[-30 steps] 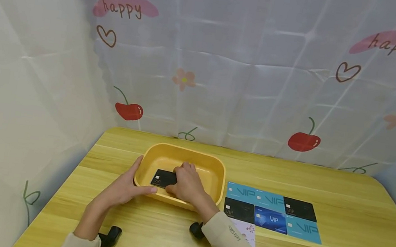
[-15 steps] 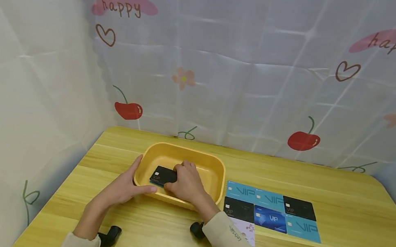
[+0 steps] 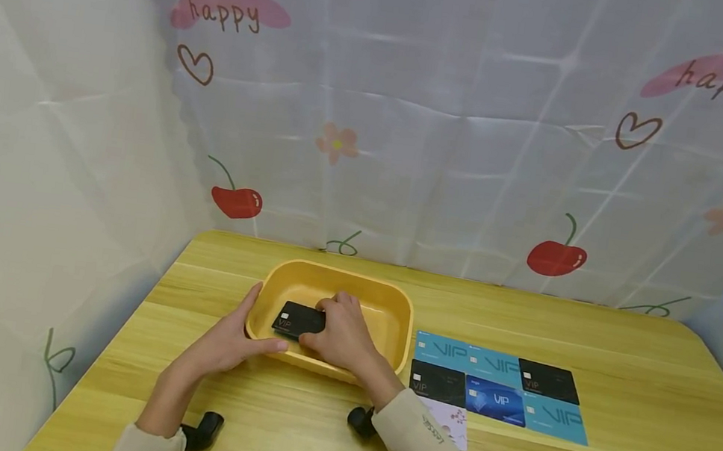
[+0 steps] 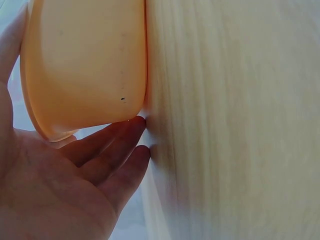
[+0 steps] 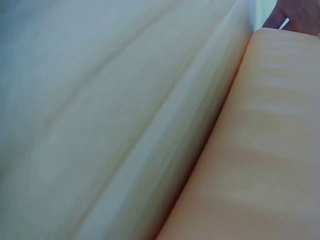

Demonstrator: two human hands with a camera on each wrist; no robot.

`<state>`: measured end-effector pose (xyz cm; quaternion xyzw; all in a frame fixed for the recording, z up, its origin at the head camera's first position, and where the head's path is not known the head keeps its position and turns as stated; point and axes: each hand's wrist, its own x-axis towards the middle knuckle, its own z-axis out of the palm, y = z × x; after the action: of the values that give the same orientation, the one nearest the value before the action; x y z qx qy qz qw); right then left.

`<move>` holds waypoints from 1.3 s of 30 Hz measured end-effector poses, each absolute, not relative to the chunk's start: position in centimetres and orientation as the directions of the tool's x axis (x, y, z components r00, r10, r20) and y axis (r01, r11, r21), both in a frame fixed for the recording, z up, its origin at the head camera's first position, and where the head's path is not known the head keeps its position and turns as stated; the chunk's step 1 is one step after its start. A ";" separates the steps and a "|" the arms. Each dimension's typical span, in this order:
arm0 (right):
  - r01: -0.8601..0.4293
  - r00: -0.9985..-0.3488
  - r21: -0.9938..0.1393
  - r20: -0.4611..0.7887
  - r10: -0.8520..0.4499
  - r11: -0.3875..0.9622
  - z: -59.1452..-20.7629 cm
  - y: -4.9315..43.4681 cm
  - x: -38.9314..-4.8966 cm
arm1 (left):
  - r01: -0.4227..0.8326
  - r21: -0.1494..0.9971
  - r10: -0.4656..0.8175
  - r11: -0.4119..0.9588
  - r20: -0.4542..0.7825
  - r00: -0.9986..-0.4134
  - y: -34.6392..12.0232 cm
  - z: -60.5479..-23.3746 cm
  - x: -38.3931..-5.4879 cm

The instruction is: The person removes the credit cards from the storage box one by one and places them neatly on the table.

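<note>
A yellow plastic container (image 3: 336,275) sits on the table, with my left hand (image 3: 219,340) around its near left corner. The thumb lies over the near rim and the fingers touch the outer left wall; in the left wrist view the left hand (image 4: 65,170) has its fingertips against the container (image 4: 90,65). Inside, my right hand (image 3: 344,332) pinches a black VIP card (image 3: 295,320) by its right part. That part is hidden by the fingers, and whether other cards lie under it is hard to tell. The right wrist view shows the container's outer wall (image 5: 260,130), not the card.
Right of the container lie several cards in rows: teal cards (image 3: 441,350), black cards (image 3: 438,383), a blue card (image 3: 494,400) and a white flowered card (image 3: 454,421), partly behind the right sleeve (image 3: 429,444). Black devices (image 3: 204,432) are at both wrists. A printed curtain (image 3: 411,149) hangs behind the table.
The black card has shifted slightly up and left within the container, in my right hand's pinch. A teal edge showed beneath it half a second ago. My left hand keeps its place.
</note>
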<state>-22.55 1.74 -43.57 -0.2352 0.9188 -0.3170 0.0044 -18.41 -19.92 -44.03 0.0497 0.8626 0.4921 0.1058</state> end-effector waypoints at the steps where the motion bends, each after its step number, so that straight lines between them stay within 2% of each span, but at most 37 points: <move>1: -0.431 -0.888 -0.595 0.146 -0.435 0.679 -43.6 1.8 -22.5 | -0.018 0.861 0.189 0.509 -0.132 -0.973 -19.9 -44.0 -18.4; 12: -0.418 -0.891 -0.668 0.168 -0.422 0.616 -43.4 2.0 -22.2 | -0.016 0.854 0.184 0.521 -0.130 -0.974 -19.9 -44.1 -18.4; 39: -0.401 -0.910 -0.721 0.245 -0.333 0.565 -42.7 2.9 -20.6 | -0.006 0.870 0.205 0.493 -0.123 -0.971 -19.9 -44.0 -18.4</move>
<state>-20.64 2.93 -42.71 -0.2076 0.8837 -0.4175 -0.0407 -18.40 -19.89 -44.01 0.0583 0.8576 0.5001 0.1055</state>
